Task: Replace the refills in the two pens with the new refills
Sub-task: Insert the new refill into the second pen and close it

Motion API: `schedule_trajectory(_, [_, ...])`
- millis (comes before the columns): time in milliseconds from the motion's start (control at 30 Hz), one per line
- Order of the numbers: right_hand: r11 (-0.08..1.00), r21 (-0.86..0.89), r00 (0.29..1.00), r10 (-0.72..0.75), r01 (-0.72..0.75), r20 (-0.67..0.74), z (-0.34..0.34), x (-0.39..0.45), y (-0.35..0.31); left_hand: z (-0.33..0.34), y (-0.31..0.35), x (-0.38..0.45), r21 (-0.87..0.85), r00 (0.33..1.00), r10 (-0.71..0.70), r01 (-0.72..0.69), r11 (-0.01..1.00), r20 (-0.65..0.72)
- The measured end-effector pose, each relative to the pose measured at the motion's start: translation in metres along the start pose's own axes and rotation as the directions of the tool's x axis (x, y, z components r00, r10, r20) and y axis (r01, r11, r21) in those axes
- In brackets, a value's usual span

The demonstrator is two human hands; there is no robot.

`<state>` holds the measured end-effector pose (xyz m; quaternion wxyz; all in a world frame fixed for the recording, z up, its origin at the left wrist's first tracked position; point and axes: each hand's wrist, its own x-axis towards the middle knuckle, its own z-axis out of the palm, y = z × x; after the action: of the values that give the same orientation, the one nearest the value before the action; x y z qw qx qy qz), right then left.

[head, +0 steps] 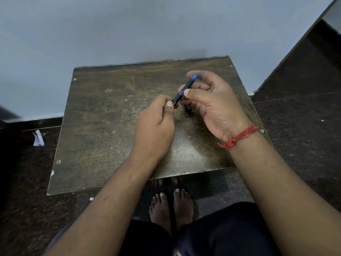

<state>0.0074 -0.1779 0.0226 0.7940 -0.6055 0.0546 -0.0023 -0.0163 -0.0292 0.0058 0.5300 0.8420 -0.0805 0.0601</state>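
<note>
In the head view, both hands hold one pen (181,93) in the air above the counter (103,126), toward its far right part. The left hand (156,122) is closed round the pen's lower, black end, thumb on top, so the tip is hidden inside the grip. The right hand (212,100) pinches the upper part between thumb and fingers, near the blue band, with the blue top poking out past the fingers. The pen lies slanted, its blue end up and away. Just below the right hand's fingers a second small dark and blue piece (186,107) shows against the counter; whether it is the other pen, a clip or a cap is too unclear to say. No loose refills show anywhere on the counter. This looks like the opening or closing of the barrel: the two hands are set to twist against each other. Which of the two it is cannot be judged from here. The next move calls for a firm counter-turn at the joint, keeping the halves in line so the thin refill inside does not bend.
</note>
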Motion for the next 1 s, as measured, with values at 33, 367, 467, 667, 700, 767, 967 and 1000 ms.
schedule_trajectory(33, [1.000, -0.002, 1.000, -0.006, 0.006, 0.011, 0.0006, -0.0005, -0.0003, 0.0003, 0.0000, -0.0003, -0.003, 1.000, 0.001, -0.001, 1.000, 0.002])
schedule_trajectory(367, [0.998, -0.059, 0.998, -0.024, 0.027, 0.052, 0.0018, -0.0005, -0.0026, 0.0019, -0.0019, -0.0008, 0.019, 1.000, 0.030, -0.030, 0.999, 0.004])
schedule_trajectory(467, [0.996, -0.083, 0.999, -0.017, 0.019, 0.027, 0.0023, 0.0001, -0.0001, 0.0022, -0.0007, -0.0014, 0.046, 0.999, 0.049, -0.049, 0.998, 0.009])
schedule_trajectory(667, [0.994, -0.108, 0.999, -0.031, 0.033, 0.019, 0.0045, -0.0002, 0.0044, 0.0022, -0.0006, -0.0008, 0.004, 1.000, 0.020, -0.020, 1.000, -0.009])
schedule_trajectory(700, [0.996, -0.086, 1.000, -0.027, 0.027, 0.003, 0.0035, 0.0000, 0.0037, 0.0022, -0.0012, -0.0006, -0.004, 1.000, 0.014, -0.014, 1.000, -0.012])
schedule_trajectory(767, [1.000, -0.019, 0.999, -0.022, 0.021, -0.029, 0.0008, 0.0005, 0.0023, 0.0022, -0.0014, -0.0005, -0.016, 1.000, 0.007, -0.007, 1.000, -0.012])
schedule_trajectory(967, [0.996, 0.087, 1.000, -0.011, 0.012, -0.010, 0.0021, -0.0008, -0.0006, 0.0021, 0.0006, -0.0013, -0.013, 1.000, 0.015, -0.015, 1.000, -0.003])
schedule_trajectory(1000, [0.997, 0.074, 1.000, -0.019, 0.020, -0.015, 0.0028, -0.0001, -0.0004, 0.0019, 0.0010, -0.0017, -0.010, 1.000, 0.018, -0.018, 1.000, -0.001])
